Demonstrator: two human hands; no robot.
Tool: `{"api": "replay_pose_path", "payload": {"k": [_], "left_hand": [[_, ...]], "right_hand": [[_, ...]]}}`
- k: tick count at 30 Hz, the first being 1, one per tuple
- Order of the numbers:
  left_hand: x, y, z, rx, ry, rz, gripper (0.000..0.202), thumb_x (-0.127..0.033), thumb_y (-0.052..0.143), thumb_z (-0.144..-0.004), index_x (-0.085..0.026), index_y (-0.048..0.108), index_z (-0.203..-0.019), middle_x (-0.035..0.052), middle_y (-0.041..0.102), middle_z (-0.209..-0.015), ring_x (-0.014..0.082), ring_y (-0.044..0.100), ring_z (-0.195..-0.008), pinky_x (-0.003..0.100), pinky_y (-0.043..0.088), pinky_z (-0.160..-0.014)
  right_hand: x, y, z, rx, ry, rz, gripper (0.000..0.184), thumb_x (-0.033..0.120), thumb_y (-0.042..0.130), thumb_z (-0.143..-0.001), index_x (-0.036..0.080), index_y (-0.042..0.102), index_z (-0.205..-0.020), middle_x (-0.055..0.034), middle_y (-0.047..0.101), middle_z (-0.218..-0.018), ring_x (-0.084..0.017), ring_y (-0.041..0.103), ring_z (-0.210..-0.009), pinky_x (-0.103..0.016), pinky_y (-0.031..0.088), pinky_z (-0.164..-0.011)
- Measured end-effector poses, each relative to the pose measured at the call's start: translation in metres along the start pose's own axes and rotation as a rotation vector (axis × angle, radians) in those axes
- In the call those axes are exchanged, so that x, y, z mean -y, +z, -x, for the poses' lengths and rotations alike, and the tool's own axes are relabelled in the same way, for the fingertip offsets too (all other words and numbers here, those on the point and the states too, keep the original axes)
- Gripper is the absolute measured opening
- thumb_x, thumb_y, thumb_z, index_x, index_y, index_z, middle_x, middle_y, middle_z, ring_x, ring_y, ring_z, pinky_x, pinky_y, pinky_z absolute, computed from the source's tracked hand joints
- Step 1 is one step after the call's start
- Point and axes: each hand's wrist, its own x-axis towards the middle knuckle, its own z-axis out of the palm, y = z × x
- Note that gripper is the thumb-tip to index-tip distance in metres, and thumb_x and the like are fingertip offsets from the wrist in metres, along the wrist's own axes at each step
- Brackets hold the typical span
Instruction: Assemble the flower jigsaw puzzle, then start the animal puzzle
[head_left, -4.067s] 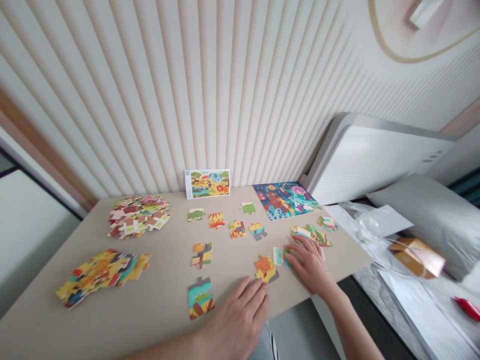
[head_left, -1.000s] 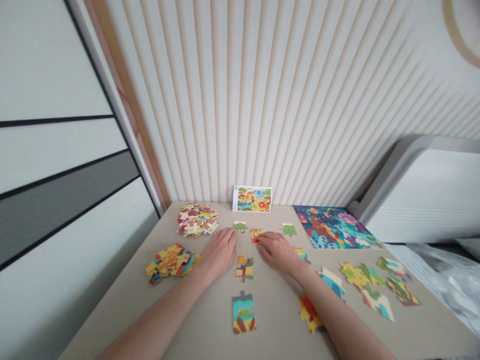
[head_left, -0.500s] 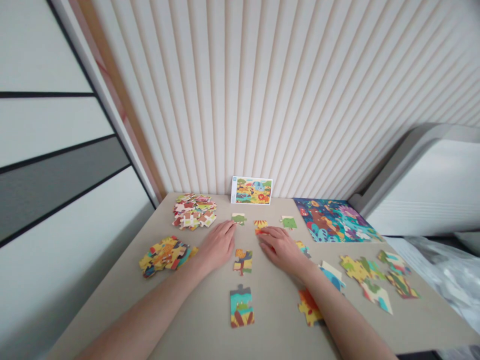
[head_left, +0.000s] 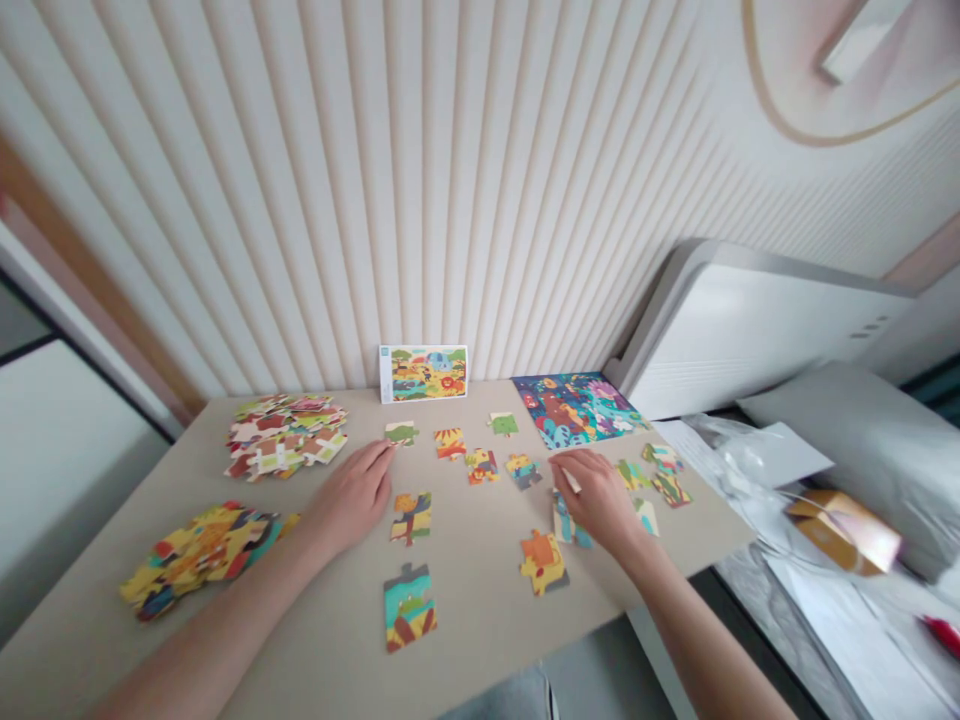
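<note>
Cardboard jigsaw pieces (head_left: 481,465) lie singly across the bench (head_left: 480,625), with both hands among them. The left hand (head_left: 351,490) rests palm down on the bench, its fingers straight and close together and gripping nothing. Its fingertips (head_left: 386,452) sit just beside a small green-topped piece (head_left: 401,432), almost touching it. That forearm comes in low from the lower left, with the wrist nearly flat. The right hand (head_left: 596,495) bends down at the wrist, its fingers curled together over a blue-and-cream piece (head_left: 564,525). The hand hides the contact, so I cannot tell whether it is pinching that piece or only covering it. An orange-and-yellow piece (head_left: 544,562) lies just below it, nearer the bench edge. Card this thin probably handles best when slid flat under a light fingertip, because a pinch from above could snag or nudge nearby pieces. Looking over the tabs and notches before pressing would also help, and a relaxed wrist should give finer control. A small picture card (head_left: 422,373) stands upright against the ribbed wall (head_left: 300,200), with a square of joined pieces (head_left: 577,410) to its right. A mixed heap of pieces (head_left: 285,435) and a mostly yellow pile (head_left: 202,560) sit well apart at the left of the bench.
</note>
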Motion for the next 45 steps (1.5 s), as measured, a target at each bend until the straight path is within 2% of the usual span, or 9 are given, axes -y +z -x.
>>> {"api": "replay_pose_path", "payload": {"k": [5, 7, 12, 19, 23, 26, 33, 38, 45], "left_hand": [[0.003, 0.003, 0.0, 0.01, 0.005, -0.015, 0.05, -0.028, 0.039, -0.096, -0.012, 0.053, -0.142, 0.0149, 0.054, -0.146, 0.029, 0.05, -0.135, 0.048, 0.039, -0.118], [0.003, 0.002, 0.0, 0.013, 0.002, -0.026, 0.05, -0.028, 0.038, -0.096, -0.011, 0.052, -0.142, 0.0153, 0.053, -0.146, 0.0289, 0.05, -0.135, 0.047, 0.039, -0.118], [0.004, 0.003, -0.001, 0.002, 0.021, -0.018, 0.05, -0.028, 0.039, -0.096, -0.012, 0.052, -0.142, 0.015, 0.054, -0.146, 0.0285, 0.051, -0.134, 0.046, 0.039, -0.118], [0.008, 0.006, 0.0, 0.025, 0.015, -0.042, 0.052, -0.03, 0.038, -0.097, -0.012, 0.051, -0.143, 0.0148, 0.052, -0.148, 0.0286, 0.05, -0.136, 0.046, 0.038, -0.118], [0.009, 0.007, 0.0, 0.029, 0.023, -0.052, 0.052, -0.029, 0.038, -0.096, -0.014, 0.05, -0.144, 0.0139, 0.052, -0.148, 0.0279, 0.05, -0.136, 0.046, 0.038, -0.118], [0.01, 0.007, 0.0, 0.022, 0.031, -0.047, 0.051, -0.029, 0.038, -0.097, -0.015, 0.05, -0.145, 0.0132, 0.052, -0.148, 0.0276, 0.05, -0.136, 0.046, 0.038, -0.119], [0.013, 0.011, 0.001, 0.02, 0.019, -0.053, 0.052, -0.031, 0.039, -0.096, -0.013, 0.051, -0.144, 0.0143, 0.052, -0.149, 0.0284, 0.05, -0.136, 0.046, 0.039, -0.118], [0.011, 0.009, 0.001, 0.013, 0.02, -0.033, 0.052, -0.031, 0.04, -0.096, -0.014, 0.052, -0.144, 0.0139, 0.053, -0.148, 0.0287, 0.051, -0.135, 0.048, 0.039, -0.118], [0.007, 0.005, 0.0, 0.01, 0.019, -0.038, 0.052, -0.031, 0.038, -0.097, -0.013, 0.052, -0.143, 0.015, 0.054, -0.146, 0.0293, 0.052, -0.134, 0.048, 0.041, -0.117]], "right_hand": [[-0.128, -0.016, 0.059, -0.128, 0.394, 0.269, 0.038, 0.036, 0.043, -0.099, 0.016, 0.076, -0.102, -0.0166, 0.075, -0.107, -0.031, 0.068, -0.098, -0.044, 0.05, -0.089], [-0.169, -0.019, 0.086, -0.079, 0.518, 0.356, 0.041, 0.042, 0.045, -0.097, 0.019, 0.077, -0.106, -0.0156, 0.075, -0.108, -0.032, 0.069, -0.096, -0.044, 0.05, -0.086], [-0.215, -0.012, 0.133, -0.005, 0.637, 0.274, 0.057, 0.065, 0.045, -0.093, 0.02, 0.077, -0.108, -0.0144, 0.074, -0.117, -0.033, 0.068, -0.102, -0.044, 0.05, -0.089], [-0.204, -0.009, 0.132, -0.112, 0.725, 0.097, 0.068, 0.074, 0.062, -0.075, 0.018, 0.072, -0.113, -0.0152, 0.072, -0.116, -0.035, 0.067, -0.104, -0.046, 0.05, -0.088], [-0.194, -0.013, 0.127, -0.249, 0.749, -0.335, 0.075, 0.072, 0.067, -0.075, 0.016, 0.061, -0.124, -0.0104, 0.076, -0.088, -0.026, 0.07, -0.074, -0.037, 0.052, -0.067], [-0.192, -0.012, 0.125, -0.357, 0.734, -0.575, 0.072, 0.069, 0.07, -0.077, 0.016, 0.06, -0.124, -0.0081, 0.074, -0.08, -0.022, 0.069, -0.07, -0.032, 0.052, -0.062], [-0.205, -0.011, 0.127, -0.641, 0.794, -0.624, 0.08, 0.064, 0.078, -0.072, 0.017, 0.058, -0.134, -0.0054, 0.073, -0.086, -0.018, 0.067, -0.066, -0.029, 0.053, -0.058], [-0.187, -0.015, 0.122, -0.599, 0.744, -0.641, 0.067, 0.062, 0.077, -0.075, 0.014, 0.067, -0.12, -0.0098, 0.075, -0.085, -0.019, 0.069, -0.068, -0.028, 0.053, -0.056], [-0.116, -0.02, 0.091, -0.512, 0.595, -0.808, 0.054, 0.053, 0.077, -0.08, 0.02, 0.066, -0.121, -0.0071, 0.075, -0.091, -0.022, 0.073, -0.08, -0.036, 0.062, -0.07]]}}
